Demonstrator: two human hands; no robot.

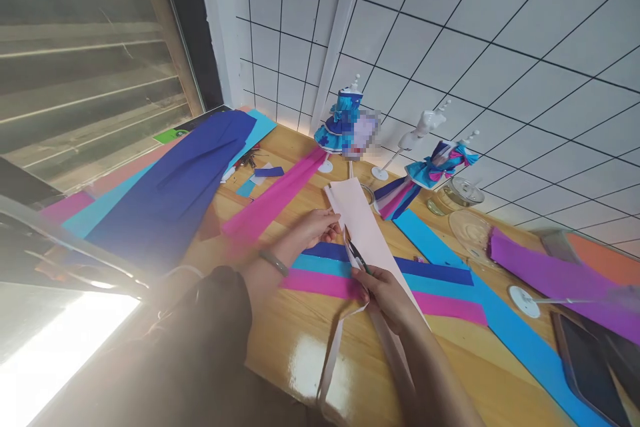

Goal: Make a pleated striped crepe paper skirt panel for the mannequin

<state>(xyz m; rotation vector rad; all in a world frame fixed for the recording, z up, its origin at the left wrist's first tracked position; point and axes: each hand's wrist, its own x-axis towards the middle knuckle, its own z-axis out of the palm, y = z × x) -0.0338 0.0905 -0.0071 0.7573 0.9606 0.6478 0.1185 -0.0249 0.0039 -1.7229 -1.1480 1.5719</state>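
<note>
My left hand point(314, 227) pinches the left edge of a long pale pink paper sheet point(361, 220) that lies on the wooden table point(295, 340). My right hand point(384, 293) grips scissors point(357, 256), whose blades sit in the sheet's lower left edge. A thin cut strip point(331, 353) of the same paper hangs down from the cut towards me. Under the sheet lie dark blue, light blue and magenta paper strips point(440, 287).
Large blue, light blue and pink sheets point(175, 180) cover the table's left. A magenta strip point(273, 203) lies beside them. Small doll stands with paper dresses point(345, 121) and a bare one point(425, 127) stand by the tiled wall. Glass dishes point(457, 195), purple paper point(555, 277) and a phone point(587, 367) lie right.
</note>
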